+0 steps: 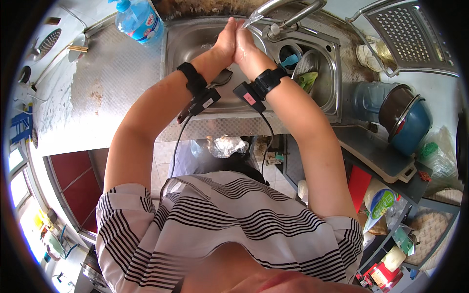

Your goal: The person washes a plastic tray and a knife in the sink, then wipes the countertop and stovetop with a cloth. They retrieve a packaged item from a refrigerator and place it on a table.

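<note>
My left hand [226, 40] and my right hand [244, 42] are pressed together over the left bowl of a stainless steel sink [179, 40]. Water runs from the metal faucet [284, 27] onto the fingertips, and the skin looks wet. No object shows between the hands; the palms are hidden. Both wrists wear black straps with small cabled boxes. Below the forearms, a dark utensil [222, 77] lies in the left bowl. The right bowl holds a metal strainer [307, 65], a leafy green vegetable [308, 80] and a dark cup with a blue-handled item [290, 60].
A blue soap pump bottle [141, 23] stands on the counter left of the sink. At right are a perforated metal rack [403, 34], stacked basins [412, 124] and a cutting board [377, 150]. A white bowl with chopsticks [77, 49] is at far left.
</note>
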Demonstrator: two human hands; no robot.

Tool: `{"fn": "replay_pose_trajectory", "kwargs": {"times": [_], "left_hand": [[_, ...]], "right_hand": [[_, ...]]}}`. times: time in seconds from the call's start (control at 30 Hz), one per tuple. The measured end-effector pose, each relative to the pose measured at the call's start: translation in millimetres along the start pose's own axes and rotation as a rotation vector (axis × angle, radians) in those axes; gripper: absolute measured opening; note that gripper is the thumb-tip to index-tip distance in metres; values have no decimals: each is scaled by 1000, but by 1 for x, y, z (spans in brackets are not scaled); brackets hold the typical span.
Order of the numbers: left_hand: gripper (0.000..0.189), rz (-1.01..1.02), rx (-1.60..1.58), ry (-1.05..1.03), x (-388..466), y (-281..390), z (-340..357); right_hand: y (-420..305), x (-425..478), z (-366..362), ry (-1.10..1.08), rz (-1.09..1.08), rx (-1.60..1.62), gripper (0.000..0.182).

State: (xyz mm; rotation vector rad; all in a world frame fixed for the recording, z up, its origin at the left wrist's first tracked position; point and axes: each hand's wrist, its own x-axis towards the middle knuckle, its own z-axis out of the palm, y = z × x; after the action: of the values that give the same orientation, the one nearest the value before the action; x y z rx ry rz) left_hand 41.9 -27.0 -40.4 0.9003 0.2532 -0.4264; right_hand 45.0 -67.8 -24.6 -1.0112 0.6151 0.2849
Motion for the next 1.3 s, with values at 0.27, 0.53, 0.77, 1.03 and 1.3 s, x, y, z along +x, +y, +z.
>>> {"fn": "replay_pose_trajectory", "kwargs": {"times": [0.27, 0.53, 0.77, 1.03, 1.3], "left_hand": [[51, -179, -39, 13, -28, 0, 27], [26, -101, 62, 55, -11, -6, -38], [25, -12, -21, 173, -19, -14, -34], [34, 3, -200, 276, -17, -13, -19], [47, -132, -321, 496, -22, -49, -12]], "right_hand": [[25, 103, -69, 21, -470, -857, 67], [-59, 35, -153, 404, -828, -1032, 30], [-136, 107, -235, 512, -874, -1409, 52], [-124, 118, -230, 547, -647, -1023, 44], [-27, 43, -244, 79, -580, -1240, 13]]}}
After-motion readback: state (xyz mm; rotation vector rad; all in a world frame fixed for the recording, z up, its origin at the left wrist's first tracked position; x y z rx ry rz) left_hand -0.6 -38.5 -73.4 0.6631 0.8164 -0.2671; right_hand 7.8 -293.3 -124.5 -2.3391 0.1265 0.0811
